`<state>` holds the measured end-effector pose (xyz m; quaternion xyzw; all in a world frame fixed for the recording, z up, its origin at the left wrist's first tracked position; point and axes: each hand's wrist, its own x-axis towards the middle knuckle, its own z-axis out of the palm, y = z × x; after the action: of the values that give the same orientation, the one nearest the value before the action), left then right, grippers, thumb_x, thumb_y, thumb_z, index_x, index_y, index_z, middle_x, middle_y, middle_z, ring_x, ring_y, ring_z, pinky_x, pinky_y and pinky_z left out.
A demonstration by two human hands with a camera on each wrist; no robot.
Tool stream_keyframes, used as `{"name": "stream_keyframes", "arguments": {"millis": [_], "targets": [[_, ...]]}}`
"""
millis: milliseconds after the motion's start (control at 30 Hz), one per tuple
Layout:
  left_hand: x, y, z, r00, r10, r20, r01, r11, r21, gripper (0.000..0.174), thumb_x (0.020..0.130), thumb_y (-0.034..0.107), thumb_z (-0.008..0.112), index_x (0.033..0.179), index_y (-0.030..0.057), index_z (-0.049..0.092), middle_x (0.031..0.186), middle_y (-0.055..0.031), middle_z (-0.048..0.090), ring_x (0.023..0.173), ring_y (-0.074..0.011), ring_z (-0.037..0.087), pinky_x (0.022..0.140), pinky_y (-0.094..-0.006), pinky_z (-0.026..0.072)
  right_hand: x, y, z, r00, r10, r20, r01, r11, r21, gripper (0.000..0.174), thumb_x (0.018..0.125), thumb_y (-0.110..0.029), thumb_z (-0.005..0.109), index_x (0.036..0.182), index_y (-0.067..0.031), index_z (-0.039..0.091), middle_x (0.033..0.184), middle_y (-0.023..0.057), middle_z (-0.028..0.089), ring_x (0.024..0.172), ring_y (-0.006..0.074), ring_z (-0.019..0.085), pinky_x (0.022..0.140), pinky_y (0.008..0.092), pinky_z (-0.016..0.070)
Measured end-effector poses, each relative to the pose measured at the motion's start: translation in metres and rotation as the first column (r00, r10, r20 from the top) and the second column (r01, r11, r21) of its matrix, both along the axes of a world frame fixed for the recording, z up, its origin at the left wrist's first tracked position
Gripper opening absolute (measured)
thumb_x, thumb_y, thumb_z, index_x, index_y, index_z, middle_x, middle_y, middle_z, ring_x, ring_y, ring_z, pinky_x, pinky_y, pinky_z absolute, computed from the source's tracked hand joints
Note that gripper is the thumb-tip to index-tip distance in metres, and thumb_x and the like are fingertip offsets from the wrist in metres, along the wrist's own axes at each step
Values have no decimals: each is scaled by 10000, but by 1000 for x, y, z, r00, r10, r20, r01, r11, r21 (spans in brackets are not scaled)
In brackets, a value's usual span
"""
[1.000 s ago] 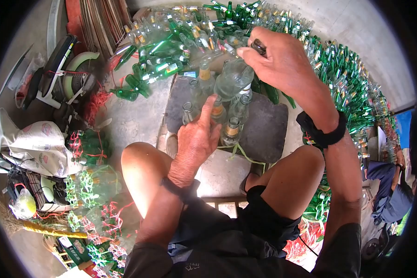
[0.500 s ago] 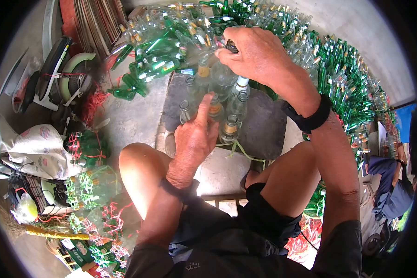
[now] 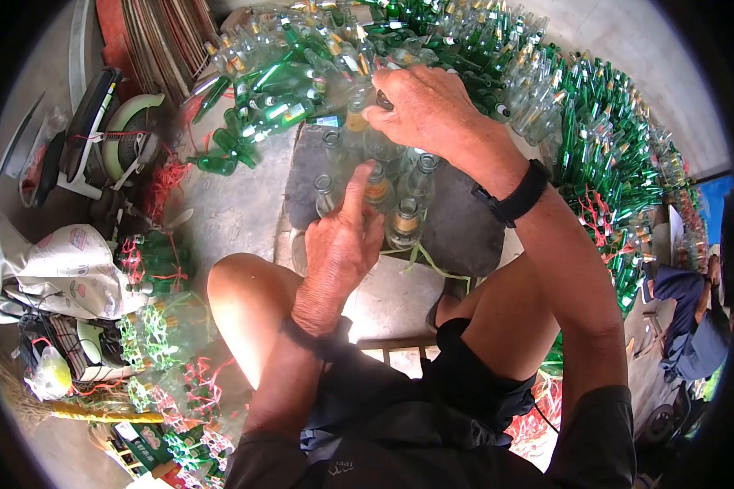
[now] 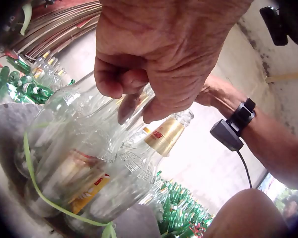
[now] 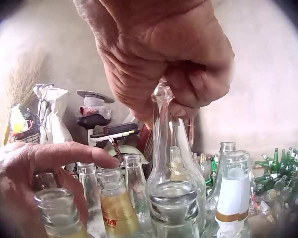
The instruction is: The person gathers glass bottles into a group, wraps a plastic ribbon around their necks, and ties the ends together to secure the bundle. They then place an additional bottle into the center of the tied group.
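My right hand (image 3: 424,106) grips a clear glass bottle (image 5: 164,144) by its neck, upright among other standing bottles. My left hand (image 3: 338,244) is over the near left of this group, its index finger straight across the rim of a gold-labelled bottle (image 5: 116,213); its other fingers bend in more. A white-collared bottle (image 5: 232,198) stands to the right in the right wrist view. At the front is another gold-necked bottle (image 3: 404,224). A light green strap (image 4: 39,193) runs around the lower part of the group, its loose end trailing forward. The held bottle's base is hidden.
The group stands on a dark slab (image 3: 465,220) between the person's knees. Green bottles (image 3: 277,122) lie heaped beyond it, and a large pile (image 3: 587,147) curves along the right wall. Strapped bundles (image 3: 151,326) and a white sack (image 3: 73,261) are on the left. Another person (image 3: 693,326) is at far right.
My right hand has moved left and lowered the clear bottle into the group, levelling it upright. The left hand stays in place with its index finger on the bottle rim.
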<state>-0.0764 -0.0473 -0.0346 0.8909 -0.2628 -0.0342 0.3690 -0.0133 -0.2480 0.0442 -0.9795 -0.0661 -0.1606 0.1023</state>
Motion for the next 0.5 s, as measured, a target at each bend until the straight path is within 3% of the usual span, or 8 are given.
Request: {"name": "stream_keyframes", "arguments": {"millis": [133,200,333,400,467,500], "targets": [[0,-1,0,1000,12,-14,-12,1000,-16,744,847,115,691,1506,220,362,865,-52,725,773,-346,717,695,-476,576,2,1,-9,1000,-22,-8,22,999,24,253,839,-303,675,883,-56,711,891,196,730,926,383,703,836,509,544],[-1,-1,0,1000,14,-20,-14,1000,-14,744,846,115,692,1505,222,364,866,-52,726,778,-347,717,697,-475,577,4,0,-17,999,40,32,-40,999,1,328,864,-329,686,941,-10,688,780,219,698,805,427,694,729,514,555],[-1,0,0,999,20,-32,-21,999,-33,730,855,119,688,1505,219,372,863,-60,731,769,-350,720,688,-472,576,6,-1,-24,997,39,62,-38,999,-13,327,865,-325,679,938,-7,689,796,222,703,821,429,694,737,519,554],[0,1,-2,999,13,-29,-15,999,-48,723,859,119,686,1506,215,378,861,-66,733,759,-352,721,680,-470,575,8,0,-23,1000,27,-14,-27,999,-21,321,861,-332,675,918,-17,693,805,220,708,831,417,700,742,516,557],[0,2,-7,996,9,88,-3,998,-68,703,874,133,686,1507,202,389,859,-83,736,738,-352,722,660,-467,572,10,3,-25,999,39,5,-39,999,-6,312,858,-333,675,897,-24,695,803,213,711,825,410,705,738,511,559],[-1,1,-5,999,19,48,-16,998,-54,714,871,95,694,1510,190,391,883,-92,740,767,-348,726,685,-438,572,9,1,-24,999,45,26,-45,999,0,303,854,-333,675,876,-32,698,801,207,714,820,402,709,734,506,562]]}}
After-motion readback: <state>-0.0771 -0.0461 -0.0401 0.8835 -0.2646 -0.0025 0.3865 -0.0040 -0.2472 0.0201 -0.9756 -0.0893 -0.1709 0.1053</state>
